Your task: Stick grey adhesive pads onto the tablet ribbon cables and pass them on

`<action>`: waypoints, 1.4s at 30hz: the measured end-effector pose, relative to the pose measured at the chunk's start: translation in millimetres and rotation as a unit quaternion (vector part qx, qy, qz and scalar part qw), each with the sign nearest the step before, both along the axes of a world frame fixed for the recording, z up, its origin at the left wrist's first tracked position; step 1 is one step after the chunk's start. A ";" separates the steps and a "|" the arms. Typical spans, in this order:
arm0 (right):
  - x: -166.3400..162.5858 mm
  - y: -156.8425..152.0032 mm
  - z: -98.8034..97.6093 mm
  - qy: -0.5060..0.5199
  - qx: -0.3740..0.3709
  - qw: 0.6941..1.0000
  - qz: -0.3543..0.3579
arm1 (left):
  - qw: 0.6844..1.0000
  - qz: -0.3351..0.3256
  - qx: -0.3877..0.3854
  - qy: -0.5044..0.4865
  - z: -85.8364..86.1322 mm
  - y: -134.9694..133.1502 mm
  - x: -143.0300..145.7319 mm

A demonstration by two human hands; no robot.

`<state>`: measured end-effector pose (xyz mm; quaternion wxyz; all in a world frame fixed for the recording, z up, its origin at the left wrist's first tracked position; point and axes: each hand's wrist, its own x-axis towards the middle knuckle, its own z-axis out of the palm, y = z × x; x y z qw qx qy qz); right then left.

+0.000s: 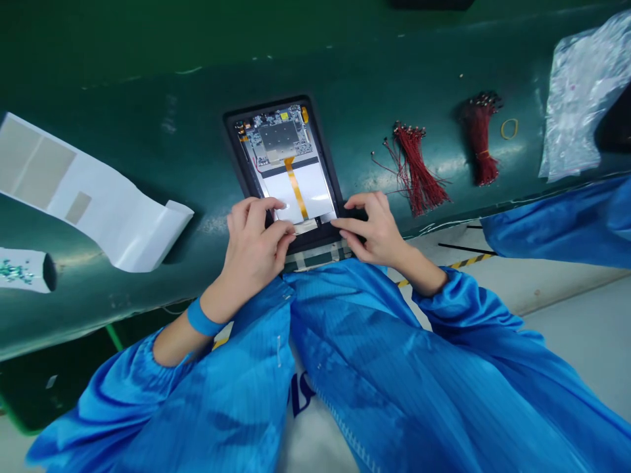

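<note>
An opened tablet [318, 184] with its back off lies in front of me on the bench, its circuit board [279, 136] at the far end. An orange ribbon cable [296, 187] runs from the board down over the white inner panel. At the near edge, my left hand [259, 233] pinches the end of a small pale strip of tape [306, 227]. My right hand [372, 226] is at the near right corner, index fingertip on the tablet's edge, fingers apart, with nothing visible in them.
Two bundles of dark red wires [419, 171] [483, 141] and a rubber band [509, 129] lie to the right, before clear plastic bags [574, 98]. A curling white sheet with grey pads [113, 203] and a white roll [24, 269] lie left. A blue sleeve [557, 223] shows far right.
</note>
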<state>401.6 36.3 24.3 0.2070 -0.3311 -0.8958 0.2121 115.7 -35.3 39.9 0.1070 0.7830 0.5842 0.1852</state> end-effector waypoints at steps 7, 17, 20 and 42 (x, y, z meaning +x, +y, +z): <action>19.2 13.9 1.1 0.010 0.010 0.997 -0.073 | 0.999 -0.012 -0.013 0.047 12.4 5.5 5.3; 52.7 47.6 36.5 -0.092 0.033 0.971 -0.217 | 0.993 -0.057 -0.018 0.100 22.1 29.0 41.6; 53.5 52.0 35.9 -0.150 -0.001 0.974 -0.170 | 0.994 -0.063 -0.022 0.082 22.0 34.7 51.2; -33.2 33.3 33.2 -0.160 -0.036 0.972 0.171 | 0.994 0.075 0.003 -0.084 16.3 0.8 13.7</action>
